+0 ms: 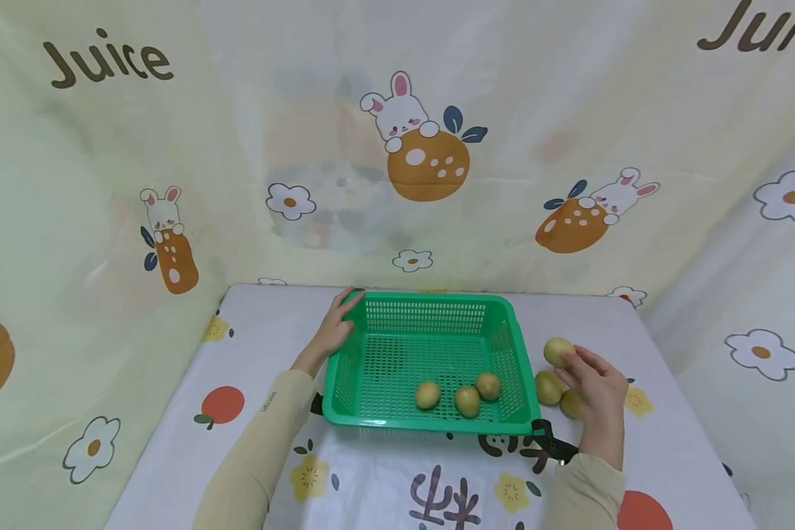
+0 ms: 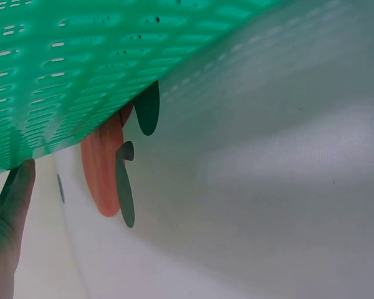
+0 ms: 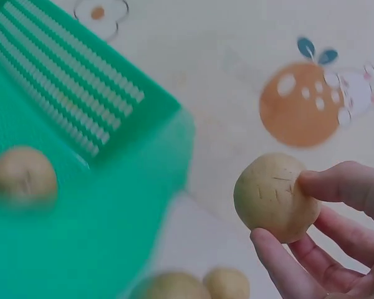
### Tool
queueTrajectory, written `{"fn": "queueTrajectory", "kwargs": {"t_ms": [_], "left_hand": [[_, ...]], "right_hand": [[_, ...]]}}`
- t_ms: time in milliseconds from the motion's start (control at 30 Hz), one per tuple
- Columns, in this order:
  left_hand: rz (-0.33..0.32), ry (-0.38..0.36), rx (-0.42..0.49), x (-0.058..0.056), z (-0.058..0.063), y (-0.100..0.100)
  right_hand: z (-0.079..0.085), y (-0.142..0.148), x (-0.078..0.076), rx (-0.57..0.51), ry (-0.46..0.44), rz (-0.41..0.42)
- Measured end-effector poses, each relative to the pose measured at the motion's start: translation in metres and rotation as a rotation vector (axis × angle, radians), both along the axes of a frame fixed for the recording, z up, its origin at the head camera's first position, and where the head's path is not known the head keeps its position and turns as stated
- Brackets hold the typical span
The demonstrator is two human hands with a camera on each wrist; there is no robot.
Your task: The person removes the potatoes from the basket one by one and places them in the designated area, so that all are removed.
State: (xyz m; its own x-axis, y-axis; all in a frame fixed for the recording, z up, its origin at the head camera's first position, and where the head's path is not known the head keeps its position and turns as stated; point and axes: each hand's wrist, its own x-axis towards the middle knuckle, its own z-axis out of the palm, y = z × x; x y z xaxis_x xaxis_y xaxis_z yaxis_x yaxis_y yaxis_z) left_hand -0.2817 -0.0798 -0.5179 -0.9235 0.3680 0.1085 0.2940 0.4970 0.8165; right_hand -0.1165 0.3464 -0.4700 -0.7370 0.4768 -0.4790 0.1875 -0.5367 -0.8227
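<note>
A round, pale yellow potato (image 3: pixel 274 198) is pinched between the thumb and fingers of my right hand (image 1: pixel 598 384). It hangs just right of the green plastic basket (image 1: pixel 430 425), over two more potatoes on the table, one larger in view (image 1: pixel 548 388) and one partly behind the hand (image 1: pixel 572 404). Inside the basket three potatoes, such as the left one (image 1: pixel 427 395), lie toward the front. My left hand (image 1: pixel 333 324) holds the basket's rim at the back left corner. In the left wrist view one finger (image 2: pixel 22 193) meets the basket's edge; the other fingers are hidden.
A white cloth with printed fruit and flowers covers the table (image 1: pixel 258 456). Behind it hangs a printed curtain (image 1: pixel 331 147), close to the basket's back rim. A black wrist strap (image 1: pixel 556 444) at my right wrist overlaps the basket's front right corner in the head view.
</note>
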Motion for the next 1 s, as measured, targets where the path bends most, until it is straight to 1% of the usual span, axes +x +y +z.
{"fn": "queueTrajectory", "kwargs": {"t_ms": [67, 200, 333, 433, 567, 733, 867, 1000], "left_hand": [[0.0, -0.003, -0.005, 0.0, 0.0, 0.0], [0.001, -0.002, -0.009, 0.001, 0.0, 0.0], [0.0, 0.003, -0.007, 0.0, -0.001, -0.001], [-0.003, 0.004, -0.01, -0.001, -0.003, -0.001], [-0.002, 0.002, -0.011, 0.0, -0.002, -0.001], [-0.006, -0.003, 0.005, 0.001, -0.002, 0.0], [-0.005, -0.001, 0.009, 0.001, -0.002, 0.0], [-0.004, 0.006, 0.005, 0.0, -0.002, -0.001]], "right_hand": [[-0.005, 0.008, 0.007, -0.01, -0.016, -0.011], [-0.017, 0.02, 0.02, 0.005, -0.042, -0.035], [-0.029, 0.028, 0.028, 0.033, -0.085, -0.055], [-0.036, 0.033, 0.033, 0.021, -0.11, -0.072], [-0.039, 0.037, 0.038, -0.019, -0.108, -0.1], [-0.045, 0.045, 0.044, -0.041, -0.075, -0.165], [-0.052, 0.052, 0.049, -0.038, -0.038, -0.206], [-0.057, 0.058, 0.052, -0.045, -0.06, -0.226]]}}
